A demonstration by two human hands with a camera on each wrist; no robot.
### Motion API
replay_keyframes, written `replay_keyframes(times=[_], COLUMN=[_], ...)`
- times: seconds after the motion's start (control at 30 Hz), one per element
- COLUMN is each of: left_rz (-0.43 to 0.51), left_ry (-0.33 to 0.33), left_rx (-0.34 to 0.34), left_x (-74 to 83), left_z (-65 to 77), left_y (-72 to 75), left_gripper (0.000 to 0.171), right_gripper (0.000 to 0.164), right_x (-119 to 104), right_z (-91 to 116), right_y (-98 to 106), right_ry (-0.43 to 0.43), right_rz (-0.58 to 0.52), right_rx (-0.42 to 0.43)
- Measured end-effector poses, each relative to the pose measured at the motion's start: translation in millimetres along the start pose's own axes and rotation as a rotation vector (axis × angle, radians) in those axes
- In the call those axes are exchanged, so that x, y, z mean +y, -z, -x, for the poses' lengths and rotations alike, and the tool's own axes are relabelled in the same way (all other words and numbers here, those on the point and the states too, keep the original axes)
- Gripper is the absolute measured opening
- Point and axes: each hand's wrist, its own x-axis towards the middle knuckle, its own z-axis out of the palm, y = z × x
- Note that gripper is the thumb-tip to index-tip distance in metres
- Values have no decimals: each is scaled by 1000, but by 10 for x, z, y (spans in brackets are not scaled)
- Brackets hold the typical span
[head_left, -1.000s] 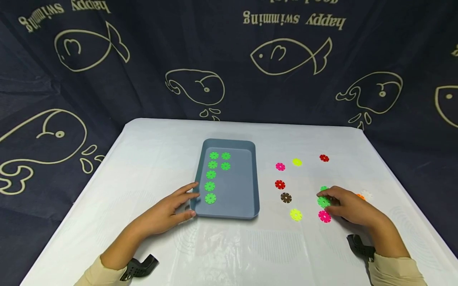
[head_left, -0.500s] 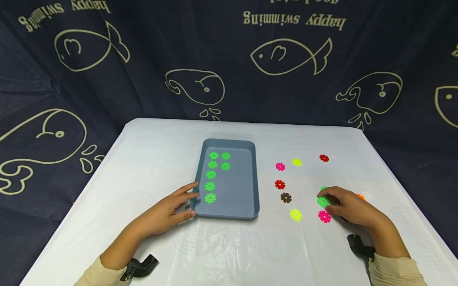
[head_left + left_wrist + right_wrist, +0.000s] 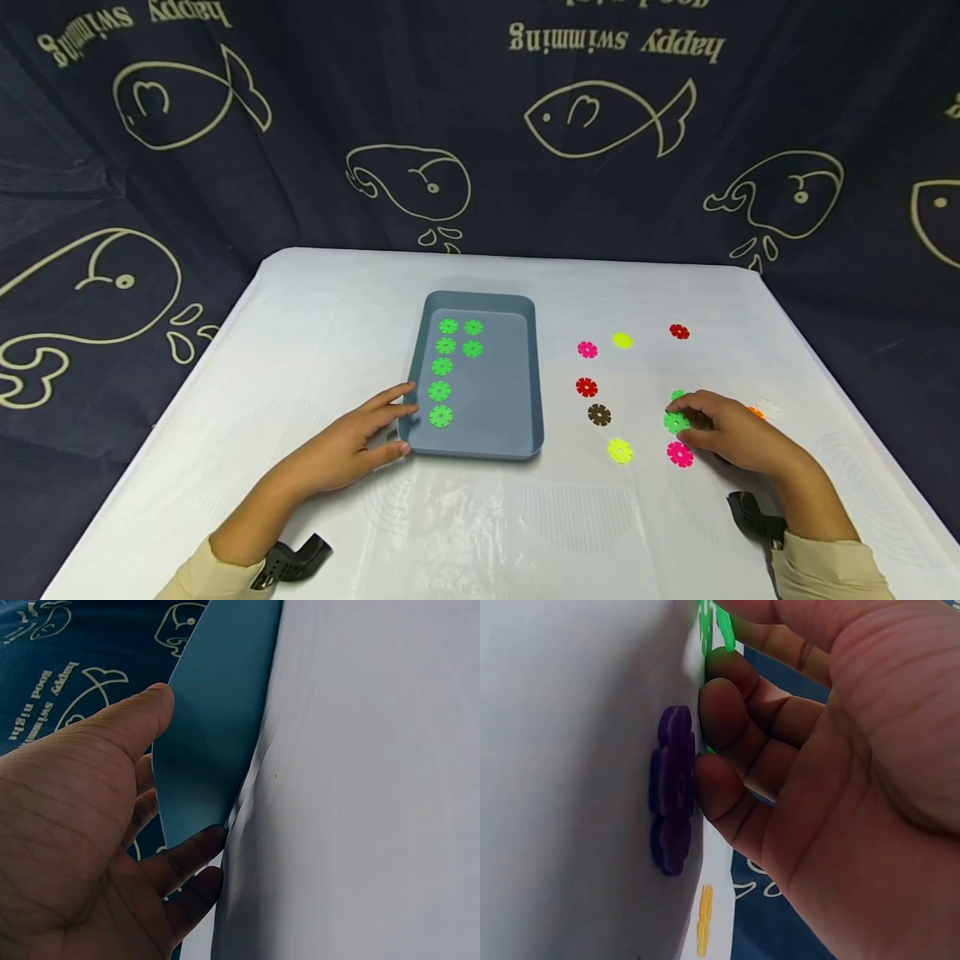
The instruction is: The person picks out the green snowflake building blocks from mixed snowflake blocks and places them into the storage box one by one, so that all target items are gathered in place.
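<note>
A green notched disc [image 3: 677, 422] sat between the thumb and forefinger of a person's right hand [image 3: 731, 429], pinched over the right half of a white worktop [image 3: 337, 287]; whether it was fully off the surface could not be told. Thin and apparently plastic, the disc looked light and stiff, probably a little slick on its flat face and not readily broken; opposite sides of its notched rim seemed the surest place to take hold. A second green disc [image 3: 678, 395] lay partly hidden just beyond the fingertips, a hot-pink disc [image 3: 680, 454] just beside the thumb, and a purple disc [image 3: 676, 791] by the curled outer fingers. An orange piece [image 3: 757, 412] and a white piece [image 3: 768, 408] lay toward the worktop's right edge, while a brown disc [image 3: 599, 415] lay nearer the tray. The left hand [image 3: 345, 446], fingers loosely spread and clasping nothing, touched the near left corner of that blue-grey tray [image 3: 498, 392]. Inside, seven matching green discs [image 3: 442, 367] lay flat, five along the left wall and two beside them toward the far edge. Behind the worktop's far edge hung a dark fish-and-whale-print curtain [image 3: 420, 75].
</note>
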Motion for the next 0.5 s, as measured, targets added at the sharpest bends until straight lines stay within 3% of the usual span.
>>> replay_keyframes(times=[0.5], left_rz=[-1], left_ry=[-1], left_rx=[3], left_x=[9], left_z=[1], left_y=[2], left_gripper=[58], right_gripper=[30], right_x=[10], right_z=[3], right_y=[-10], right_ry=[19], right_rz=[7], right_rx=[17])
